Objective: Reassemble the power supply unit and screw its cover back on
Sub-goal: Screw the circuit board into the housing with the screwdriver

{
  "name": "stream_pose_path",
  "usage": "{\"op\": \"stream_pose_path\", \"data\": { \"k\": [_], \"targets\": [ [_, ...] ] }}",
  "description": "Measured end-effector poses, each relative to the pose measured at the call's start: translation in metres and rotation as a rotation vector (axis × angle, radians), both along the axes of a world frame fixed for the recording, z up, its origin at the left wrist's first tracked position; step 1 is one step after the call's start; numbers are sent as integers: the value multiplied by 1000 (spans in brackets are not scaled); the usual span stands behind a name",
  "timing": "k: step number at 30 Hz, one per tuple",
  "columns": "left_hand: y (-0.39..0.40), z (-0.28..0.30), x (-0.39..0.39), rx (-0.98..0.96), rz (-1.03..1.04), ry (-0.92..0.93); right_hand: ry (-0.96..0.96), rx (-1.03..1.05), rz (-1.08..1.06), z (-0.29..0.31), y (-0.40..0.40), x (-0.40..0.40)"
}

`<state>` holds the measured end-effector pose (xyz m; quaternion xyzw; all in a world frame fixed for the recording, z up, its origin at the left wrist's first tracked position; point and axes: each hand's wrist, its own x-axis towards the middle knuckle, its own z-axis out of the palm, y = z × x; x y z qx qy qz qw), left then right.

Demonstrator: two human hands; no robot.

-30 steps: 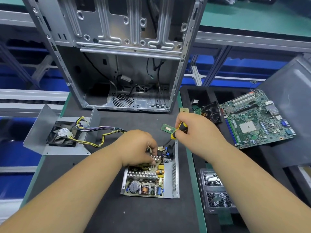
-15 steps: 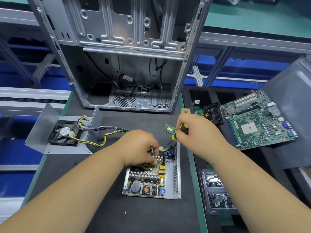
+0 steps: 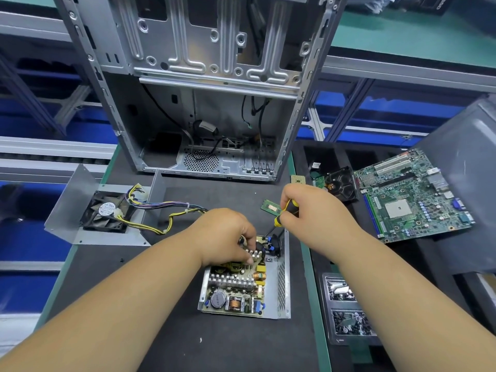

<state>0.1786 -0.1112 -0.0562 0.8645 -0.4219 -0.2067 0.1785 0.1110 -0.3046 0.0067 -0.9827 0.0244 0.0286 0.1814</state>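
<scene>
Nothing's really moved: right hand point(image 3: 308, 210) still grips the screwdriver point(image 3: 284, 214), left hand point(image 3: 228, 237) pinches the heatsink of the open power supply point(image 3: 247, 285), board exposed.

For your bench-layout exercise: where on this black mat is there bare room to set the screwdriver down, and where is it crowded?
Bare mat lies in front of the open power supply, and left of it, in front of the cover with the fan. A narrower strip runs between the computer case and the hands. Crowded: around the small green module, and the right tray holding the motherboard.
</scene>
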Motion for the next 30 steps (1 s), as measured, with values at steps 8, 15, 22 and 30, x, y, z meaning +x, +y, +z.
{"op": "stream_pose_path", "data": {
  "k": [8, 15, 22, 30],
  "targets": [
    [0, 0, 0, 1, 1, -17, 35, -65, 58, 4, 6, 3],
    [-1, 0, -1, 13, 14, -14, 199, -232, 271, 20, 10, 11],
    [-1, 0, -1, 24, 30, -7, 229, -328, 256, 20, 16, 22],
    [-1, 2, -3, 40, 48, -2, 206, -448, 149, 17, 23, 28]
  ]
}}
